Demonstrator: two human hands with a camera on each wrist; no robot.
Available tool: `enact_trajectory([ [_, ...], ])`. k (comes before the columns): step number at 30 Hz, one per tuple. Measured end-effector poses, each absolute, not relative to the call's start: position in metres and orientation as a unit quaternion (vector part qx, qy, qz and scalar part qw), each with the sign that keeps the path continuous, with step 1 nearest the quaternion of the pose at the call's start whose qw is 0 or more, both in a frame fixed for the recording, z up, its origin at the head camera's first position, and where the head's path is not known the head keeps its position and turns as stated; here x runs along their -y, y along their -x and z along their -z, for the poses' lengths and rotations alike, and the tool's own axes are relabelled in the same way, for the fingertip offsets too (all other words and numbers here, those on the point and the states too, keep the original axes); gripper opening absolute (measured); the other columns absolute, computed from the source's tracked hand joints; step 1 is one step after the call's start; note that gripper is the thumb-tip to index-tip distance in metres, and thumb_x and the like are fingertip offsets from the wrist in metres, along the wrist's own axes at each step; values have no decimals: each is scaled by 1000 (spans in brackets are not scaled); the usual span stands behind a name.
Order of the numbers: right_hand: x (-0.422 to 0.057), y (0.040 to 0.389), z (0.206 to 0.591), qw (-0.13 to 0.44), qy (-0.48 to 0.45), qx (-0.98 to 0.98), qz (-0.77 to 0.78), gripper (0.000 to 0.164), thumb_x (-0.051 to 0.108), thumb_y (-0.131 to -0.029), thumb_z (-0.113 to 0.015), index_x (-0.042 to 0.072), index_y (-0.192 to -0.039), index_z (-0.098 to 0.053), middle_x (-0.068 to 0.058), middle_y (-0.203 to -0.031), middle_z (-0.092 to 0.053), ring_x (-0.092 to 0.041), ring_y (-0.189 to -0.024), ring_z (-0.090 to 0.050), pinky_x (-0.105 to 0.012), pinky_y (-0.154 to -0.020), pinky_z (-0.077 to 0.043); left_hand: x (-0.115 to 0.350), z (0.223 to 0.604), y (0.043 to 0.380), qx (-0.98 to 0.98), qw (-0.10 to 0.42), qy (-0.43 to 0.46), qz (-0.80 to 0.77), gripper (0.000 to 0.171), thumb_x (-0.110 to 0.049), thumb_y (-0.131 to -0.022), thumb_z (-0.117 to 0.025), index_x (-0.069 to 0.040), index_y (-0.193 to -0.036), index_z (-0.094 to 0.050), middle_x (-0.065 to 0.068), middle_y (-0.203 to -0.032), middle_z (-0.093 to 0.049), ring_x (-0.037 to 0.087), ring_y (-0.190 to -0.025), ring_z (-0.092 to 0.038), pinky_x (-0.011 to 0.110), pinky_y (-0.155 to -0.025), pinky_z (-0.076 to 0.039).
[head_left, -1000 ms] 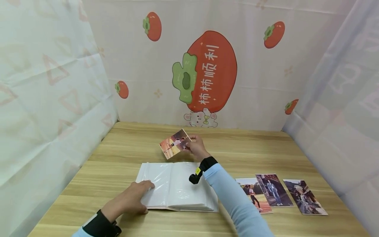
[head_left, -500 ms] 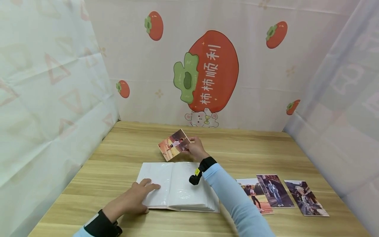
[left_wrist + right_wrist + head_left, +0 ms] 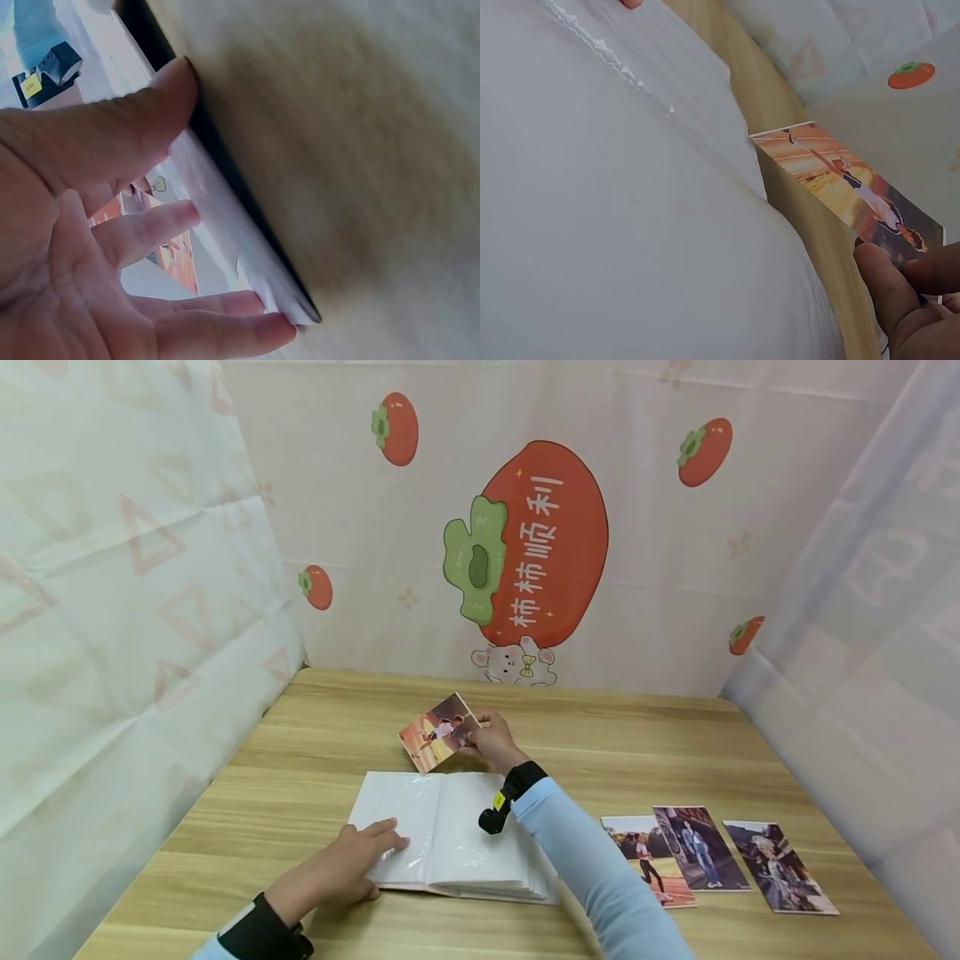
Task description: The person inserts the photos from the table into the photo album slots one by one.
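Note:
A photo album (image 3: pixel 480 835) lies spread on the table, its white pages covered in clear plastic sleeves. On its left page rests my left hand (image 3: pixel 348 862), fingers extended. The left wrist view shows the thumb (image 3: pixel 176 90) at the album's near edge. Beyond the album's far edge, my right hand (image 3: pixel 495 742) pinches a photo (image 3: pixel 441 732) by its right end. That print shows a figure on an orange ground and tilts above the tabletop. In the right wrist view, thumb and fingers grip the dark end of the photo (image 3: pixel 847 184), while its orange end points toward the album's far edge.
To the right of the album lie more photos: a running figure (image 3: pixel 652 864), partly behind the right sleeve, a dark print (image 3: pixel 701 847) overlapping it, and another dark print (image 3: pixel 780 867) farther right. Printed cloth walls (image 3: pixel 360 643) enclose the wooden table (image 3: pixel 322 710) at the back and sides.
My left fingers have shifted a little to the right over the left page. The held photo has drifted slightly left and down toward the album.

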State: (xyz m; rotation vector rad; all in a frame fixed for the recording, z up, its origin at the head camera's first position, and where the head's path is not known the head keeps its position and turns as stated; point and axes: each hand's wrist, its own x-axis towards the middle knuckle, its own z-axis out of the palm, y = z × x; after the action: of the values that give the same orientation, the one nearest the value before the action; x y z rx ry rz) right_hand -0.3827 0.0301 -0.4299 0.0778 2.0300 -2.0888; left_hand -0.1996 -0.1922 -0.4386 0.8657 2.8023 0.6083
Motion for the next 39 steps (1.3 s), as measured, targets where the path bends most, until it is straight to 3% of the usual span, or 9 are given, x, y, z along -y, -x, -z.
enact_trajectory([
  [3, -32, 384, 431, 106, -25, -699, 707, 28, -13, -88, -44, 1, -112, -42, -24, -111, -49, -30, -86, -60, -34, -69, -53, 192, 440, 199, -935, 64, -286, -202, 53, 0, -63, -79, -5, -113, -60, 25, -129, -46, 42, -111, -46, 65, -87, -29],
  [8, -34, 384, 432, 104, -24, -702, 704, 27, -13, -88, -44, 0, -112, -42, -23, -112, -49, -30, -87, -60, -36, -70, -53, 191, 441, 198, -934, 38, -295, -196, 54, 2, -60, -79, -7, -109, -58, 19, -123, -51, 36, -102, -47, 48, -81, -36],
  [13, -35, 384, 430, 111, -26, -699, 706, 29, -13, -88, -44, 0, -114, -41, -24, -114, -48, -30, -90, -60, -37, -74, -52, 191, 441, 199, -931, 30, -306, -195, 63, 5, -59, -78, -8, -117, -55, 13, -120, -51, 28, -100, -46, 43, -78, -35],
  [18, -35, 384, 427, 113, -28, -699, 705, 29, -12, -89, -43, 0, -115, -41, -24, -114, -48, -31, -91, -59, -38, -76, -51, 190, 439, 198, -930, 41, -302, -204, 69, 8, -61, -76, -8, -125, -52, 12, -122, -48, 29, -98, -43, 45, -79, -35],
  [29, -31, 381, 435, 120, -6, -684, 719, 30, -14, -90, -43, -1, -117, -38, -27, -110, -49, -31, -87, -61, -33, -69, -53, 188, 438, 193, -935, 62, -275, -215, 68, 7, -65, -74, 2, -128, -52, 20, -130, -42, 42, -107, -39, 51, -82, -40],
  [35, -33, 381, 434, 113, -19, -688, 716, 30, -12, -90, -43, -1, -117, -38, -26, -112, -48, -30, -87, -61, -35, -72, -52, 187, 436, 190, -936, 75, -261, -226, 62, 7, -67, -74, 1, -125, -55, 25, -136, -36, 51, -114, -33, 58, -86, -36],
  [39, -35, 381, 433, 116, -24, -690, 714, 30, -11, -90, -43, 0, -118, -38, -25, -112, -48, -28, -87, -60, -34, -72, -52, 188, 436, 190, -931, 68, -279, -225, 55, 9, -65, -71, 1, -118, -58, 28, -138, -35, 53, -118, -32, 63, -93, -27],
])
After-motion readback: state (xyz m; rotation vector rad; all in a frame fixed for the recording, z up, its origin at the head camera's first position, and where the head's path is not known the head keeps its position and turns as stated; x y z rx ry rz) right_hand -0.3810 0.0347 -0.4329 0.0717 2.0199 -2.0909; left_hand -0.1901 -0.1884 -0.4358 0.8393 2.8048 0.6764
